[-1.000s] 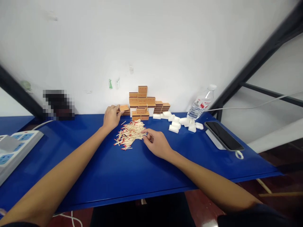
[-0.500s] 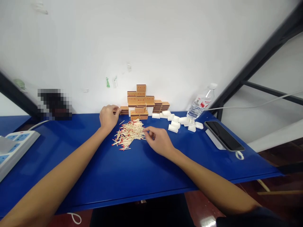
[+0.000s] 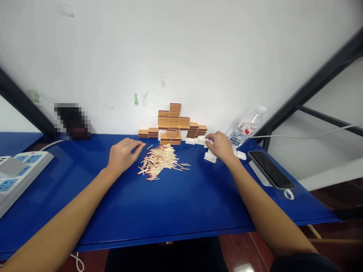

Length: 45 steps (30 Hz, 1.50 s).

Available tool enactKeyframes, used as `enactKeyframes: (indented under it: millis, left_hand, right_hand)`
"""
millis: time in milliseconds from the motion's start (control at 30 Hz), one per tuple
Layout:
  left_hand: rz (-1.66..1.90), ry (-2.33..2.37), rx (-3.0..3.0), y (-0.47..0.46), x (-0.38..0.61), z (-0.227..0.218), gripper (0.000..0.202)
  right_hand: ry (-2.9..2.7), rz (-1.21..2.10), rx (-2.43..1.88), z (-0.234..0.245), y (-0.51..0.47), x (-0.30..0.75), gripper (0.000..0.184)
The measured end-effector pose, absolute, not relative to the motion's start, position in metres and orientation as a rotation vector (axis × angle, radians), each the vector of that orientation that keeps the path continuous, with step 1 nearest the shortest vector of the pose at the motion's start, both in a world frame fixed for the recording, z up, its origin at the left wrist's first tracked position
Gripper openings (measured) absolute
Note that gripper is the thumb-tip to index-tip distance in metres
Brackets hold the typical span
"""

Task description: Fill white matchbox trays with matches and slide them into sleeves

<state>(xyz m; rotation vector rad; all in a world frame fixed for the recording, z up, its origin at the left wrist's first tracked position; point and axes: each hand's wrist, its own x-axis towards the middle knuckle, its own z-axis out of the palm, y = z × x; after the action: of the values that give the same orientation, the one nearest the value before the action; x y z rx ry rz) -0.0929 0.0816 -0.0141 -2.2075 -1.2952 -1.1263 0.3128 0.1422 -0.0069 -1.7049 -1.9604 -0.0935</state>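
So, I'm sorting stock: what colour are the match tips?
Red tips on the matches, head view.

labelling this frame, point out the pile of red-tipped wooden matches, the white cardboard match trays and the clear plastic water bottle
pile of red-tipped wooden matches (image 3: 161,161): head view, middle of pile
white cardboard match trays (image 3: 210,157): head view, top of the nearest tray
clear plastic water bottle (image 3: 245,128): head view, its red label

- You sit at a small workshop bench: a blue sheet-metal table against a bare white wall.
- Black steel frame struts slant past either side.
- A white power strip with blue sockets lies at your left.
- Loose red-tipped wooden matches and stacked orange cardboard matchboxes suggest small hand work.
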Motion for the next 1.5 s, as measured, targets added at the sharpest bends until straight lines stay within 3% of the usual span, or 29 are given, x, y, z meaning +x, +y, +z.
enactKeyframes:
  millis: [400,767,933,1167,1333,1500]
  left_hand:
    - [-1.009,-1.121,-2.32,0.074,-0.084,-0.016,0.013]
    - [-0.926,-1.215,-2.389,0.068,-0.083,-0.013,0.022]
    - [-0.917,-1.232,-2.403,0.067,-0.083,-0.01,0.023]
    - [-0.926,-1.252,-2.425,0.066,-0.08,-0.009,0.026]
    - [-0.973,-1.22,-2.473,0.056,-0.069,-0.008,0.023]
    - [-0.926,-1.067,-2.734,0.03,-0.042,-0.004,0.05]
  right_hand:
    - [-2.149,-0.102,-1.585,-0.01,0.147,0.308,0.023]
    - [-2.392,0.276,-1.296,-0.004,0.11,0.279,0.011]
    - [-2.171,0.15,-1.455,0.025,0.141,0.302,0.025]
    - [-2.476,0.42,-1.364,0.019,0.13,0.3,0.005]
    - [-2.501,0.422,-1.278,0.026,0.093,0.274,0.012]
    - [-2.658,0.709,-0.854,0.038,0.044,0.228,0.013]
